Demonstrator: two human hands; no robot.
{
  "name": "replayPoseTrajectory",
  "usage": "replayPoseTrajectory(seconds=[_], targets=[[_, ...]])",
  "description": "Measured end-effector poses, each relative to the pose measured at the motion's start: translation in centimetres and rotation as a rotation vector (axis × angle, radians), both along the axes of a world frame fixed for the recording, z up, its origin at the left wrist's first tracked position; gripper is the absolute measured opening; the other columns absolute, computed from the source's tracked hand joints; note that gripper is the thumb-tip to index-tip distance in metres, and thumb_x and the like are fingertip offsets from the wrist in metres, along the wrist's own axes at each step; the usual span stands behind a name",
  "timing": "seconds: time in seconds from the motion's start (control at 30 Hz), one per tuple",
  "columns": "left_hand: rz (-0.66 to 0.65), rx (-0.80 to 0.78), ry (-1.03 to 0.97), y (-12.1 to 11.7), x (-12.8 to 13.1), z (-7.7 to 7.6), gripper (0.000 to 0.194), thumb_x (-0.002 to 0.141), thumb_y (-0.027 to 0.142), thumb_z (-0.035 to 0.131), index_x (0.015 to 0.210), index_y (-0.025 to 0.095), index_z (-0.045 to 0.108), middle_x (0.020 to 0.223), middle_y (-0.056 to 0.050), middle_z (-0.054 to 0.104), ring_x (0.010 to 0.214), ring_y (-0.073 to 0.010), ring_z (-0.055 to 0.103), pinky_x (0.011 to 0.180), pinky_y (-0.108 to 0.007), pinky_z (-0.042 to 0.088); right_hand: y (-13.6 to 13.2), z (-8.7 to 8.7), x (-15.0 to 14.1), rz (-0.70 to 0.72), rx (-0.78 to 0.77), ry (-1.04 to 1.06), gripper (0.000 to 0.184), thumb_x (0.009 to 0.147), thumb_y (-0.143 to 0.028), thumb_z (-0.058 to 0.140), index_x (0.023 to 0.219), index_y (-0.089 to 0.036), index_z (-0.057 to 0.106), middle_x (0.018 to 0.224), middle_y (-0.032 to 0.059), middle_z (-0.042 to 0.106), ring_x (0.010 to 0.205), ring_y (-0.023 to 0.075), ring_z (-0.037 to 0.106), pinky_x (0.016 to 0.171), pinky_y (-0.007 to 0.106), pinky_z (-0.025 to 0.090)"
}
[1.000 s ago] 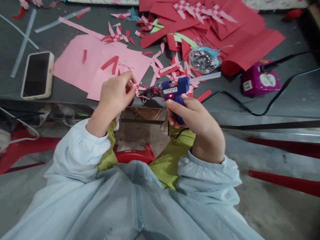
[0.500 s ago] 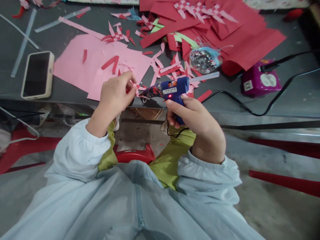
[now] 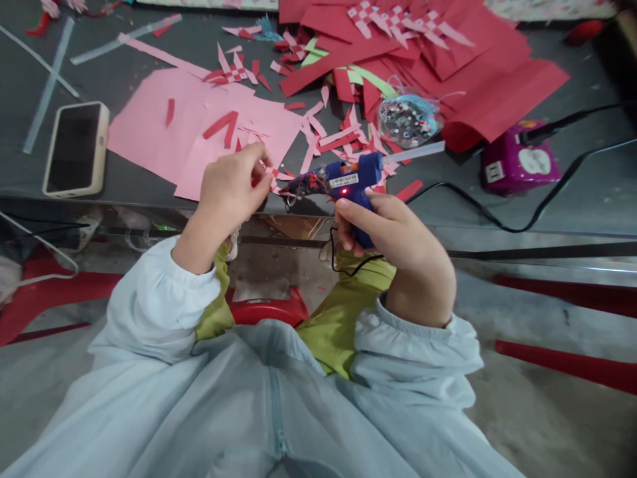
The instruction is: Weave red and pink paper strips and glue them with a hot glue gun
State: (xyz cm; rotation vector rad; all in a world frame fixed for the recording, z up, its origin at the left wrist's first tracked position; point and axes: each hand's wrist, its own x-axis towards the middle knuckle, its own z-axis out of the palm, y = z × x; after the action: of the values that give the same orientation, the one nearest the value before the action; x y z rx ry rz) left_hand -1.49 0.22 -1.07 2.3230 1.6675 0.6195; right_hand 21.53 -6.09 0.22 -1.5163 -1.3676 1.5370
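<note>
Pink-and-red woven paper piece point(image 3: 273, 172) sits at the nozzle end of the blue plastic hot glue gun point(image 3: 355, 174), pinched between the thumb and fingers of the left hand point(image 3: 231, 182), which partly hide it. The right hand point(image 3: 385, 222) grasps the glue gun's handle. With the fingertips so near the nozzle and the small red light point(image 3: 344, 191) lit, a burn seems the likeliest mishap: a slight slip of either hand could bring skin against hot metal or glue. A matted tangle of threads and paper bits point(image 3: 316, 179) around the glue gun's front could catch the woven piece and tug it askew, or spread glue astray. Cut pink and red paper scraps point(image 3: 343, 136) just beyond the glue gun could stick to a stray drip. Black cable point(image 3: 490, 218), looping to the right of the glue gun, could pull the tip off line if snagged. Whether the nozzle actually touches the paper, I cannot tell.
</note>
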Motion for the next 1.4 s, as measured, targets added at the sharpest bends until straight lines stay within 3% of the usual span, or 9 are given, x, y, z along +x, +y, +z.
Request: replayPoseTrajectory(seconds=[0.57, 1.0, 1.23, 1.4], targets=[[0.024, -0.007, 0.016, -0.2, 0.1, 0.3, 0.013, 0.088, 0.024, 0.06, 0.099, 0.026, 0.067, 0.087, 0.001, 0.077, 0.086, -0.0185, 0.072, 0.076, -0.029, 0.052, 0.1, -0.7, -0.5, -0.037, 0.021, 0.042, 0.037, 0.085, -0.053, 0.069, 0.078, -0.018, 0.06, 0.051, -0.0025, 0.058, 0.04, 0.0082, 0.051, 0.038, 0.02, 0.04], [-0.005, -0.003, 0.023, -0.3, -0.1, 0.2, 0.012, 0.092, 0.024, 0.058, 0.102, 0.026, 0.064, 0.089, 0.001, 0.076, 0.088, -0.0173, 0.072, 0.078, -0.029, 0.052, -0.2, -0.3, 0.5, -0.034, -0.002, 0.024, 0.047, 0.078, -0.065, 0.072, 0.071, -0.02, 0.06, 0.049, -0.0017, 0.057, 0.038, 0.0095, 0.051, 0.036, 0.022, 0.038], [0.013, -0.006, 0.027, -0.3, 0.0, 0.3, 0.013, 0.092, 0.025, 0.058, 0.102, 0.026, 0.066, 0.09, 0.001, 0.076, 0.088, -0.0185, 0.072, 0.077, -0.03, 0.052, -0.1, 0.2, 0.4, 0.051, 0.06, -0.058, 0.055, 0.086, -0.064, 0.064, 0.054, -0.019, 0.054, 0.046, -0.0002, 0.055, 0.036, 0.0066, 0.046, 0.039, 0.022, 0.039], [0.018, -0.03, 0.037, -0.4, 0.1, 0.4, 0.013, 0.093, 0.025, 0.057, 0.103, 0.027, 0.065, 0.092, 0.0, 0.076, 0.092, -0.0199, 0.072, 0.08, -0.032, 0.052, -0.1, 0.3, 0.4, 0.074, 0.063, -0.077, 0.056, 0.089, -0.061, 0.061, 0.052, -0.019, 0.054, 0.045, 0.0, 0.054, 0.037, 0.0067, 0.045, 0.04, 0.022, 0.038]])
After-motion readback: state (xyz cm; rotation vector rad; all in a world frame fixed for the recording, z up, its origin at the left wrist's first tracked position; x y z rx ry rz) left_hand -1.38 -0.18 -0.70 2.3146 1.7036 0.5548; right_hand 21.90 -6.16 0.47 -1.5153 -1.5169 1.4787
